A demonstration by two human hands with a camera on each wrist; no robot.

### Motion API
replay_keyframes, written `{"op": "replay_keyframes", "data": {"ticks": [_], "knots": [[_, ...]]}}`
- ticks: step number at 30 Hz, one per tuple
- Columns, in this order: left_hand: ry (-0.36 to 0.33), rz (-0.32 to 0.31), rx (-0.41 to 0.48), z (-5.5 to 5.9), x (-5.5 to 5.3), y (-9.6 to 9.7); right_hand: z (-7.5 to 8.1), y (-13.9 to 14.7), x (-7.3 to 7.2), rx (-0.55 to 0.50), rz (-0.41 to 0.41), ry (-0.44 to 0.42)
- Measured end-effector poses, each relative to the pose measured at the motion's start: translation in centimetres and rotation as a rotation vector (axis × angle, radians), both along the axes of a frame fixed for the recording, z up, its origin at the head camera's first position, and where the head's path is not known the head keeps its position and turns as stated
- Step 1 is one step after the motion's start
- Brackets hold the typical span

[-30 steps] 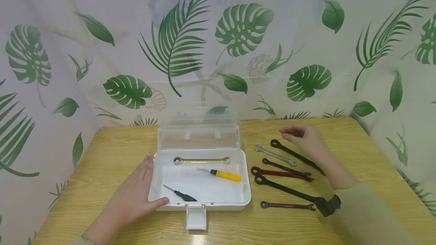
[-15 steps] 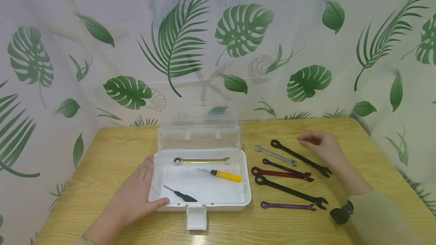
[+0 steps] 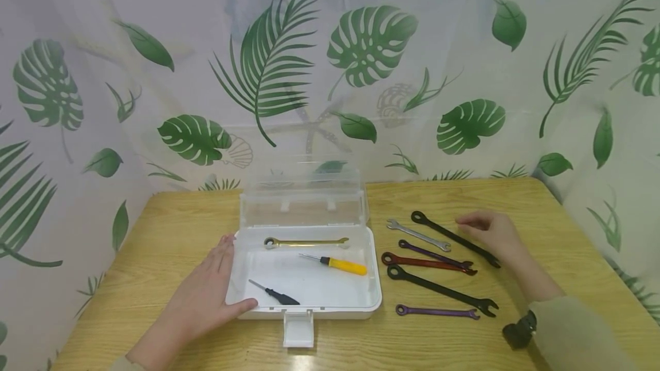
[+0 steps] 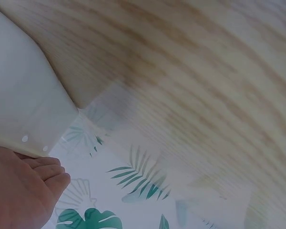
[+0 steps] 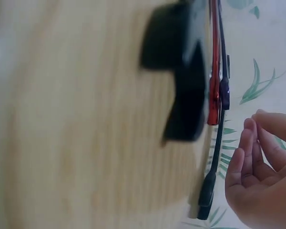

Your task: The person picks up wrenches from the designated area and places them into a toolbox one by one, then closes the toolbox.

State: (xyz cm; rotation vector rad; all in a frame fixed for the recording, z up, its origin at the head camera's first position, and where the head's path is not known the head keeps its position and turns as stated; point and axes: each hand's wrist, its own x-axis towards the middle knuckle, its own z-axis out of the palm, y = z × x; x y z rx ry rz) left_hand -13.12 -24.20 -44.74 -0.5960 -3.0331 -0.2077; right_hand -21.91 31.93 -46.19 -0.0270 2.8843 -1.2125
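Observation:
My left hand (image 3: 203, 291) rests against the left side of a white plastic toolbox (image 3: 375, 296), fingers straight, thumb on its front rim. Inside lie a gold wrench (image 3: 306, 242), a yellow-handled screwdriver (image 3: 346, 266) and a black screwdriver (image 3: 281, 297). My right hand (image 3: 495, 233) hovers right of the upper black wrench (image 3: 448, 235), its fingers loosely bent with nothing visible between them. Left of and below it lie a silver wrench (image 3: 420, 235), a red wrench (image 3: 420, 261), purple wrenches (image 3: 438, 312) and a lower black wrench (image 3: 435, 286). The left wrist view shows the toolbox wall (image 4: 28, 95) beside the fingers.
The toolbox's clear lid (image 3: 304, 208) stands raised at the back, and its white latch (image 3: 298, 330) hangs at the front. A leaf-patterned cloth (image 3: 309, 73) rises behind the wooden table (image 3: 438, 348). A black wrist device (image 3: 519, 330) sits at my right sleeve.
My right hand has moved right and slightly nearer, uncovering the ends of both black wrenches. The left hand and the toolbox stay put.

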Motion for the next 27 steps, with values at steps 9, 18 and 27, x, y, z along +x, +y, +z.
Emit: {"op": "replay_keyframes", "data": {"ticks": [9, 18, 27], "knots": [[0.014, 0.000, 0.000, 0.1, 0.1, 0.0, -0.9, 0.3, 0.1, -0.012, 0.014, -0.023], [0.039, -0.005, -0.006, -0.3, 0.1, 0.0, -1.7, 0.2, 0.3, 0.022, 0.049, -0.030], [0.047, -0.002, -0.011, -0.6, 0.3, 0.0, -1.9, -0.2, 0.1, 0.097, 0.041, -0.017]]}}
